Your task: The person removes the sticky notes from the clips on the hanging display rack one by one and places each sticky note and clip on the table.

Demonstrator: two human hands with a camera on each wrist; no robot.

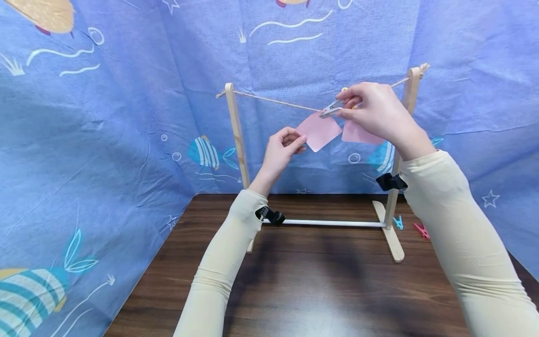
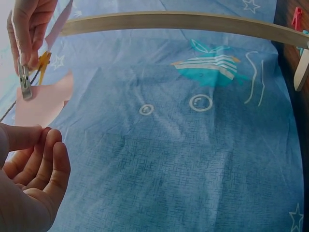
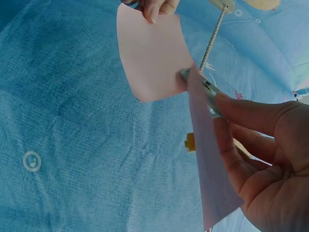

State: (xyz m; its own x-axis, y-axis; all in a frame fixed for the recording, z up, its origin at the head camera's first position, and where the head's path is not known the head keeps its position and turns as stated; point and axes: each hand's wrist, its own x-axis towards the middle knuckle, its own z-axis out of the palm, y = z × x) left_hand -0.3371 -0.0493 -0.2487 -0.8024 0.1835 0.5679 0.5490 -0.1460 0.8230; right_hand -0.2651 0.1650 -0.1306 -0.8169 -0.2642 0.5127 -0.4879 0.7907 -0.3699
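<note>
My left hand point(image 1: 281, 150) pinches the left corner of a pink square of paper point(image 1: 318, 132) between thumb and fingers. The paper's upper corner meets the rope point(image 1: 275, 101). My right hand point(image 1: 376, 110) grips a silver-grey clothespin point(image 1: 330, 111), whose tip lies over that corner. In the left wrist view the clothespin point(image 2: 25, 84) overlaps the paper's edge beside the rope. A second pink paper point(image 1: 361, 134) hangs just to the right, partly hidden by my right hand. A yellow clothespin point(image 2: 43, 65) sits at the rope close to it.
The rope runs between a left wooden post point(image 1: 236, 131) and a right wooden post point(image 1: 411, 93), joined low down by a white rod point(image 1: 332, 223). A blue clothespin point(image 1: 398, 223) and a red clothespin point(image 1: 421, 230) lie on the brown table point(image 1: 311, 290) near the right foot.
</note>
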